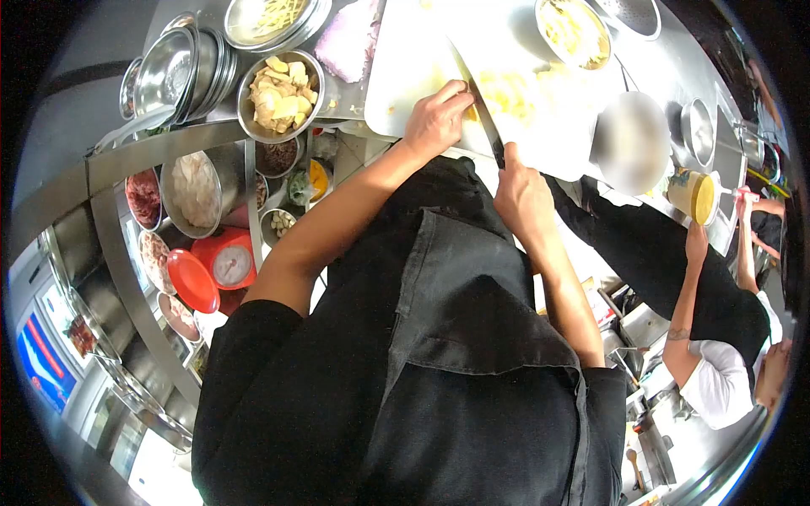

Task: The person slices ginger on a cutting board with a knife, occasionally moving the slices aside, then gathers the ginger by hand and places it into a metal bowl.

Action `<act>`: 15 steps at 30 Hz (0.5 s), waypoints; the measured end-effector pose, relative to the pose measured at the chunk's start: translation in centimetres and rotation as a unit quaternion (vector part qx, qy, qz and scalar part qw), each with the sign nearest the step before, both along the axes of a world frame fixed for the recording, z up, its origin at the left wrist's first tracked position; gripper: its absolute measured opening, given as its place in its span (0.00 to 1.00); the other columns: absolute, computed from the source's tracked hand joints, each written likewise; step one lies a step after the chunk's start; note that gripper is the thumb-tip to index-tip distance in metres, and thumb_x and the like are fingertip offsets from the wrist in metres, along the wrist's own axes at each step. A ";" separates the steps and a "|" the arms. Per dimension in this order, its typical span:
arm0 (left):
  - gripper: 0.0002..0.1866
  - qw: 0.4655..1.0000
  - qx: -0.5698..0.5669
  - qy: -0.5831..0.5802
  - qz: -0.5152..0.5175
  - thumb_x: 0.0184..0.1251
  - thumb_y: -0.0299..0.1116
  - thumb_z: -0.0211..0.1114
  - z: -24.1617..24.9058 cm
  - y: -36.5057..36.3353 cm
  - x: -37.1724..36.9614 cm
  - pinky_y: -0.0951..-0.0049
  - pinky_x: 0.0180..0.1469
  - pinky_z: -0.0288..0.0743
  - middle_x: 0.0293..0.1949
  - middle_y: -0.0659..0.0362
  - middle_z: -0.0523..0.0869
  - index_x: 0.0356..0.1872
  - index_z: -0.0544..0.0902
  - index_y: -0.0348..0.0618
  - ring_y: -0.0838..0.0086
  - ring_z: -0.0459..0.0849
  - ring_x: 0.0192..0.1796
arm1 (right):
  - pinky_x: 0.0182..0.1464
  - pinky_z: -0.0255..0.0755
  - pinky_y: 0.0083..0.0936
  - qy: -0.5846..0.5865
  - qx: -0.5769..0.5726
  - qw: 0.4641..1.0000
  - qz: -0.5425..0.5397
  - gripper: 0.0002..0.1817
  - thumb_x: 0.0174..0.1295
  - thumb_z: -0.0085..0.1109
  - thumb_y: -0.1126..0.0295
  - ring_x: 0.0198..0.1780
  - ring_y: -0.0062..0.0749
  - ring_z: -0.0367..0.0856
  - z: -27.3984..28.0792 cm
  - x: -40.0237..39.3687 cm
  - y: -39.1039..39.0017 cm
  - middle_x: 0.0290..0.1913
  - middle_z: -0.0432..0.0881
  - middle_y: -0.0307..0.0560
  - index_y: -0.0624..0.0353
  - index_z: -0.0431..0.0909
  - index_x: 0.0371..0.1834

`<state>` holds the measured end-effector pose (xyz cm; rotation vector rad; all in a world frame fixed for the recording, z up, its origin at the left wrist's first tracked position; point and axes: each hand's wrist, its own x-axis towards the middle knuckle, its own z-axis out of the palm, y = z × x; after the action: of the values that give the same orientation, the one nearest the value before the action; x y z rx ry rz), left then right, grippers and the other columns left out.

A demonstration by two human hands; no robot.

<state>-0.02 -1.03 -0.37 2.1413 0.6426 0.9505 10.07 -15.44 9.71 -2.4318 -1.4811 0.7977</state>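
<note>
My right hand (525,198) is wrapped round the handle of a kitchen knife (483,111); its long blade points away over the white cutting board (401,80). Close to the left of the blade, my left hand (437,120) has its fingers curled down on the board. A small yellow piece, which looks like ginger, shows at its fingertips, mostly hidden. To the right of the blade lie many thin yellow slices (510,93), washed out by glare. Left of the board, a metal bowl (245,108) holds peeled ginger chunks (283,94).
Bowls of yellow strips (283,13) and pale slices (574,34) stand behind. A purple bundle (348,40) lies left of the board, near stacked metal bowls (169,72). A red scale (229,263) sits on the lower shelf. At right, another person (717,371) holds a yellow-lidded container (692,196).
</note>
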 end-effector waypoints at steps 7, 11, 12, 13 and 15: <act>0.08 0.999 -0.027 -0.007 -0.021 0.58 0.18 0.62 -0.3 0.2 0.0 0.61 0.37 0.80 0.41 0.54 0.81 0.38 0.82 0.39 0.55 0.85 0.36 | 0.35 0.74 0.55 -0.013 0.040 0.999 0.000 0.14 0.61 0.50 0.76 0.31 0.66 0.82 -4.0 0.0 1.4 0.25 0.80 0.70 0.65 0.64 0.50; 0.07 1.000 -0.027 -0.008 -0.015 0.57 0.19 0.62 -0.1 -0.1 0.0 0.61 0.36 0.80 0.41 0.55 0.81 0.37 0.82 0.38 0.56 0.85 0.36 | 0.35 0.74 0.55 -0.029 0.035 0.999 -0.001 0.14 0.62 0.51 0.75 0.31 0.66 0.82 -4.1 0.0 2.2 0.25 0.80 0.69 0.65 0.64 0.50; 0.07 1.000 -0.028 -0.007 -0.009 0.57 0.18 0.62 0.0 -0.1 0.1 0.61 0.36 0.80 0.41 0.55 0.81 0.37 0.82 0.39 0.56 0.85 0.36 | 0.35 0.74 0.55 -0.031 0.037 0.999 0.000 0.14 0.62 0.51 0.75 0.31 0.66 0.82 -3.5 0.2 2.2 0.25 0.80 0.69 0.65 0.64 0.50; 0.07 1.000 -0.030 -0.004 -0.001 0.57 0.18 0.62 0.1 0.0 0.1 0.61 0.36 0.80 0.42 0.55 0.81 0.37 0.81 0.39 0.56 0.85 0.36 | 0.36 0.74 0.55 -0.024 0.018 1.000 -0.003 0.14 0.62 0.52 0.75 0.31 0.66 0.82 -2.2 0.2 2.0 0.25 0.80 0.69 0.64 0.64 0.49; 0.08 1.000 -0.020 -0.003 0.000 0.57 0.18 0.62 -0.2 0.0 -0.1 0.60 0.36 0.80 0.42 0.55 0.81 0.37 0.82 0.39 0.56 0.85 0.36 | 0.36 0.74 0.55 -0.012 -0.007 1.000 -0.005 0.14 0.62 0.52 0.74 0.32 0.66 0.81 -0.8 -0.2 0.9 0.25 0.80 0.70 0.64 0.64 0.49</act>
<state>-0.13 -0.99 -0.57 2.1033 0.6524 0.9353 9.84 -14.51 8.90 -2.4659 -1.4758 0.7811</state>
